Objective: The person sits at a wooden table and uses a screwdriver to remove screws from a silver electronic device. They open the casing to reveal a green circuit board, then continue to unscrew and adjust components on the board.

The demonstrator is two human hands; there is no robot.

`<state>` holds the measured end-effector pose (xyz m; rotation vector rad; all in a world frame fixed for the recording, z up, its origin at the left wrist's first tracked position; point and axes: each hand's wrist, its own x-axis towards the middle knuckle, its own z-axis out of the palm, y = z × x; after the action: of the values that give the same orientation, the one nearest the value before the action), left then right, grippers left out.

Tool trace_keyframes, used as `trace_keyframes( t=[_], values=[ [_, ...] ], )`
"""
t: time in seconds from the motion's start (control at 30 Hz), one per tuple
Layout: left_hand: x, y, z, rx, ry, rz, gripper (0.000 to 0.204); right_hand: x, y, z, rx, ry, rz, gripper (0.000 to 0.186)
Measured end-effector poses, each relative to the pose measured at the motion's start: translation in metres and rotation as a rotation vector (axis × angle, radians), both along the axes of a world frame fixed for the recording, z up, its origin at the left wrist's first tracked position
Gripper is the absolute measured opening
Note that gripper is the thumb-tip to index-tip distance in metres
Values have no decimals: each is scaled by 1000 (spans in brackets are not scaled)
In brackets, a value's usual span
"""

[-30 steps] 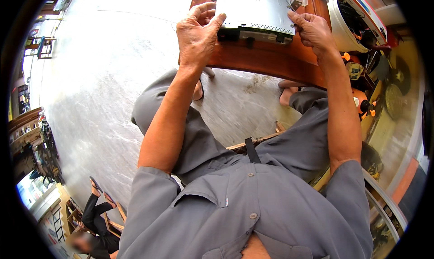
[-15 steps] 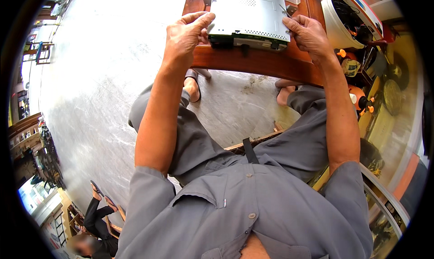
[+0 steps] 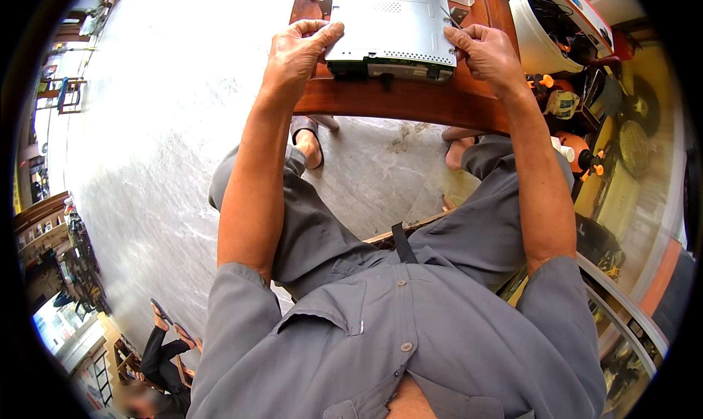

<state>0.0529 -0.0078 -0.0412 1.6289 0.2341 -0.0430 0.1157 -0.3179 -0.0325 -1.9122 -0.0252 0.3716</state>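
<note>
A silver metal-cased electronic unit (image 3: 388, 27) lies on the reddish-brown wooden table (image 3: 410, 97). Small vent holes dot its cover, and a green circuit-board edge shows along the near side. My left hand (image 3: 296, 57) is closed at the unit's left edge, thumb on top, the other fingers partly hidden beneath. At the right edge is my right hand (image 3: 487, 57), its thumb and forefinger pinched around a thin, dark, pointed tool (image 3: 451, 19). That tool's exact kind is too small to make out. Metal brackets (image 3: 459, 13) stick out beside the casing.
Right of the table stands a white bucket (image 3: 523, 35) filled with dark cables, a box leaning over it. Orange-knobbed items (image 3: 575, 152) and other clutter lie below. My legs straddle the space under the table edge. Another person (image 3: 165, 368) sits far off at the lower left.
The unit, table and both hands appear slightly farther left in view. Both hands keep their places at the unit's two edges.
</note>
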Motion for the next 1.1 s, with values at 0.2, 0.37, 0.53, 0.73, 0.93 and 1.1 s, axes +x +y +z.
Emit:
trace_keyframes(
  t=[0.2, 0.37, 0.53, 0.73, 0.93, 1.1],
  values=[
    [1, -1, -1, -5, 0, 3, 48, -3, 1, 3, -60, -184, 12, 37],
    [-1, -4, 1, -71, 1, 82, 40, 3, -1, -5, -79, -333, 76, 38],
    [-7, -5, 4, -82, -51, 107, 45, 13, -13, -21, -129, -444, 111, 35],
    [-43, -12, 33, -80, -65, 245, 46, -8, -3, 5, 85, 17, 6, 36],
    [-72, -40, 27, -206, 25, 174, 24, -17, 3, 11, 243, 168, -1, 31],
    [-57, -65, 27, 847, -748, 35, 29, -20, 7, 15, 372, 193, 45, 30]
  ],
)
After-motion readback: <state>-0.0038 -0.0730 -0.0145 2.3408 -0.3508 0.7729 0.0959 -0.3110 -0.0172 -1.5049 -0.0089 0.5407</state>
